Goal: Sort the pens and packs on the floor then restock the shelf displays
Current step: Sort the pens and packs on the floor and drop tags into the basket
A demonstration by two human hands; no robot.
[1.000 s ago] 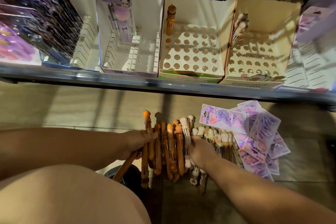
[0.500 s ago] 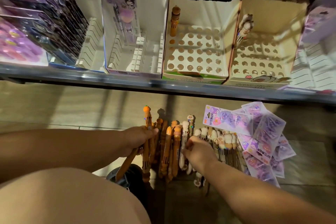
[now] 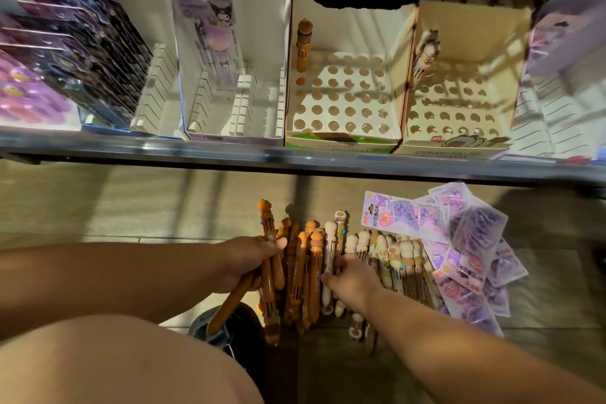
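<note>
**Sorting the pens, shelf waiting**

Left hand (image 3: pixel 252 264) is gripping a few brown pens (image 3: pixel 266 223), fingers curling round them, at 7 o'clock of the pile. Right hand (image 3: pixel 352 279) is reaching in at 6 o'clock, fingers bending onto the seam where the browns are meeting the white pens (image 3: pixel 393 256); whether they are pinching one, I cannot tell. Packs (image 3: pixel 469 239) are lying fanned at 4 o'clock on the floor (image 3: pixel 131 207).

Up at 12 o'clock on the shelf (image 3: pixel 196 147), the holed box (image 3: pixel 341 98) is showing one brown pen standing, and the second box (image 3: pixel 459 98) at 1 o'clock is holding a couple of white ones.

Sorting is looking like the step in hand, with restocking barely begun. The next move is calling for bundling the browns, lifting them to the holed box and seating each upright in a hole.
</note>
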